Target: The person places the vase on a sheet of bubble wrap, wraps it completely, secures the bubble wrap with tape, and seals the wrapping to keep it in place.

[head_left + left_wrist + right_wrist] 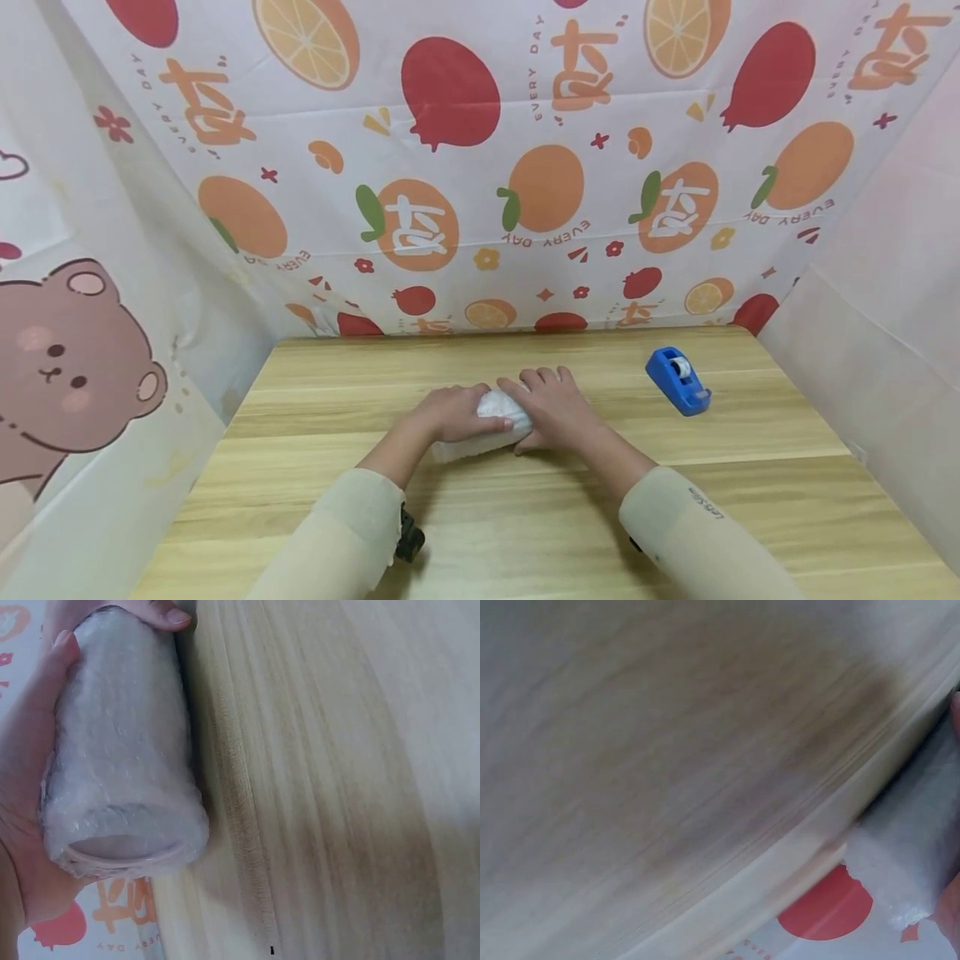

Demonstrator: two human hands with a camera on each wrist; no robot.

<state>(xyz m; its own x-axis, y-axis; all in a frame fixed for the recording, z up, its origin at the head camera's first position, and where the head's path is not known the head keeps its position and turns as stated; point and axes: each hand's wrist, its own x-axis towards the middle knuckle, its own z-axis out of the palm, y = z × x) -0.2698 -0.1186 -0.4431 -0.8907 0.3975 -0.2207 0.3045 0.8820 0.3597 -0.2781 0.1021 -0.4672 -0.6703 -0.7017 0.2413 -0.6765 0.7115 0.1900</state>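
Lying on its side on the table is a cylinder wrapped in bubble wrap [504,408], with a round rim showing at one end through the wrap [124,847]. My left hand [455,414] grips it from the left, palm and thumb along its side. From the right, my right hand [558,414] holds the other end, its fingers bent over the wrap and the thumb on the near side. In the right wrist view the wrapped cylinder [907,840] appears at the right edge, and only a sliver of the right hand [951,907] shows there.
A blue tape dispenser [678,382] stands on the wooden table [525,533], right of and beyond my hands. Fruit-printed cloth [480,167] hangs behind the table's far edge, with a bear-printed cloth [75,358] on the left.
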